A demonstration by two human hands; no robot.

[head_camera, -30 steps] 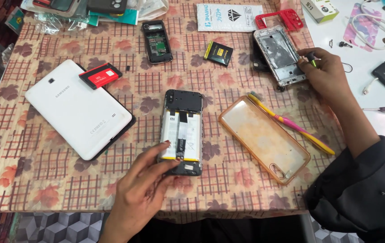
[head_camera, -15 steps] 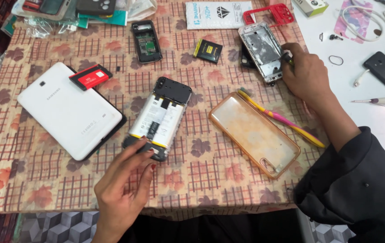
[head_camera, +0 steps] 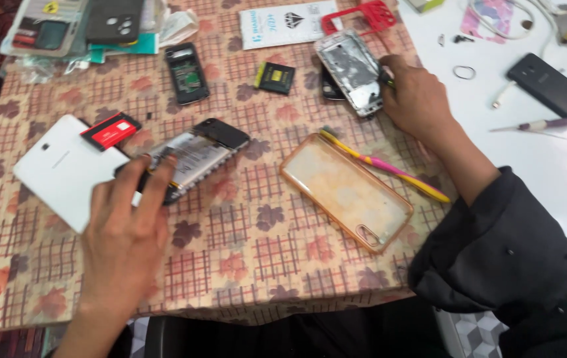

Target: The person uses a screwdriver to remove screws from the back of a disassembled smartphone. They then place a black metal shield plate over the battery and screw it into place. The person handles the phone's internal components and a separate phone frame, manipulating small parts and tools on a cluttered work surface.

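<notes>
Head view, 1 camera, items as I log them from my remote station:

1. Left hand, lower left of the frame. Fingers spread and laid over the near end of the opened phone; I cannot tell whether the thumb pinches underneath.
2. Opened phone, back cover off, pale battery showing, centre left of the frame. Change noted: 1 second ago it lay upright in the frame; it now lies swung toward the upper right, its lower end touching the white tablet. My reading: the hand is turning or dragging it nearer.
3. Right hand, upper right of centre. Fingers pressed together on the edge of the silver phone frame, with a small dark tool at the fingertips; it has kept that spot across all 3 pictures. My reading: work on the frame goes on.
4. Red card-like piece, resting on the tablet's upper corner.
5. Clear amber phone case, centre, empty, with a yellow and pink toothbrush along its upper right side.
6. Small dark phone and black square battery, upper centre.
7. Black phone, upper right, on the white surface.
</notes>
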